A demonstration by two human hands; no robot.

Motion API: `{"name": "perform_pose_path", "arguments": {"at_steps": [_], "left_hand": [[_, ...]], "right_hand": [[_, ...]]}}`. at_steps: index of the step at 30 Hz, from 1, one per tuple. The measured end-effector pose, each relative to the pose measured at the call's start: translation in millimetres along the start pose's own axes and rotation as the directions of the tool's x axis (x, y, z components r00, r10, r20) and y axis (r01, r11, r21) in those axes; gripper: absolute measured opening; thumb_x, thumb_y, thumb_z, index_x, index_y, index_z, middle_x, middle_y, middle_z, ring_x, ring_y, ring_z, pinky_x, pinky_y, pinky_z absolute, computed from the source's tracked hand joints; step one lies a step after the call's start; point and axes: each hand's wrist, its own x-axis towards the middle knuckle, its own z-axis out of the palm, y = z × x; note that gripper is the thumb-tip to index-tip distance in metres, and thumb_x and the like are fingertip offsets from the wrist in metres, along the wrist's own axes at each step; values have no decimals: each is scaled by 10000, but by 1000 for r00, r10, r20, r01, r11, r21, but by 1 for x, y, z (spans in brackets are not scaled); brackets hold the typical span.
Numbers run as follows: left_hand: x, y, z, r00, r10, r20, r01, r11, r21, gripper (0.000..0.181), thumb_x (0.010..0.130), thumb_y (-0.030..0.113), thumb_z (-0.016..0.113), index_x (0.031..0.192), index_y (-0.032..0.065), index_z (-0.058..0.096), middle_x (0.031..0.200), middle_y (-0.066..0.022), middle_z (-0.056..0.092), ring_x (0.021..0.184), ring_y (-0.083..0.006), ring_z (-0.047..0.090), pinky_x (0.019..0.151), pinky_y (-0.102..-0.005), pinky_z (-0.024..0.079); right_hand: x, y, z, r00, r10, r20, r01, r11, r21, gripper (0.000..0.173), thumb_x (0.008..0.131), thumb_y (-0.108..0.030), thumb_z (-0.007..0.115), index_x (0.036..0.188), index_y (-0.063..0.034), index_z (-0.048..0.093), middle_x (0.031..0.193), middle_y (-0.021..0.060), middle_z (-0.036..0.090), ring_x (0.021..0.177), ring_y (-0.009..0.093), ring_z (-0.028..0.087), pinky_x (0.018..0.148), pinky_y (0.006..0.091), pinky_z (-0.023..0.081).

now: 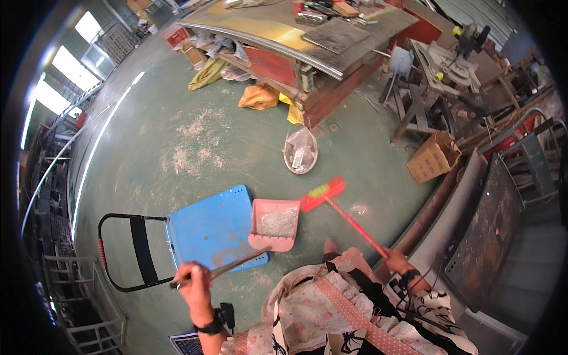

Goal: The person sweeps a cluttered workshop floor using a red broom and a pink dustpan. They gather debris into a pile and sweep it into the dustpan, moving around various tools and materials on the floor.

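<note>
My left hand (195, 280) is closed around the metal handle of a pink dustpan (275, 243), low at the left. Pale debris (276, 222) lies in the dustpan, which overlaps the right end of a blue platform trolley (213, 224) in the view. At the right, my right hand (397, 261) grips the red stick of a broom (355, 223). The red broom head (323, 193), with a yellow-green patch on it, is just right of the dustpan, over the green floor. A lined waste basket (301, 151) with crumpled plastic in it stands beyond the broom head.
A large workbench (266, 37) with tools and a board on top stands ahead, with orange and yellow bags at its foot. To the right are a cardboard box (429, 162), a machine on a wooden stand (452, 73) and a dark panel (488, 230). Metal frames (84, 297) stand lower left.
</note>
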Motion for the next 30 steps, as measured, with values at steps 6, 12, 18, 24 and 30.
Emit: {"name": "perform_pose_path", "arguments": {"at_steps": [6, 12, 18, 24, 30], "left_hand": [[47, -69, 121, 888, -207, 410, 99, 958, 270, 136, 829, 36, 559, 706, 3, 510, 653, -33, 507, 547, -100, 476, 514, -237, 393], [61, -130, 202, 668, -318, 673, 10, 908, 419, 97, 811, 41, 585, 744, 5, 524, 665, -10, 510, 602, -87, 458, 551, -232, 387], [59, -175, 227, 537, -303, 787, -18, 929, 370, 32, 821, 43, 576, 849, 28, 568, 685, 0, 490, 628, -81, 434, 571, -229, 387], [54, -209, 231, 437, -303, 847, -96, 921, 378, 173, 833, 70, 567, 1004, 57, 592, 812, -49, 593, 727, -131, 529, 689, -260, 444], [52, -230, 216, 424, -318, 848, -134, 904, 406, 154, 806, 73, 566, 955, 50, 596, 896, -111, 624, 827, -228, 598, 745, -308, 460]], "right_hand": [[93, 11, -31, 988, -4, -152, 6, 1000, 10, 351, 804, -149, 445, 1147, -79, 458, 898, 246, 588, 872, 413, 550, 744, 482, 452], [86, 7, -14, 957, 285, -47, -286, 958, -19, 478, 861, -167, 378, 1316, -43, 302, 950, 278, 580, 873, 421, 568, 757, 478, 461], [-15, 51, 25, 951, 305, 46, -302, 951, -61, 565, 769, -97, 499, 1296, -24, 308, 860, 265, 597, 787, 397, 590, 683, 473, 472], [-88, 56, 25, 966, 251, -65, -237, 956, 170, 426, 822, -116, 471, 1240, -77, 399, 772, 228, 606, 668, 356, 610, 581, 455, 483], [-93, 31, -14, 800, 579, 159, -535, 567, 626, 246, 860, -221, 475, 994, -27, 543, 584, 102, 535, 448, 207, 526, 367, 337, 426]]}}
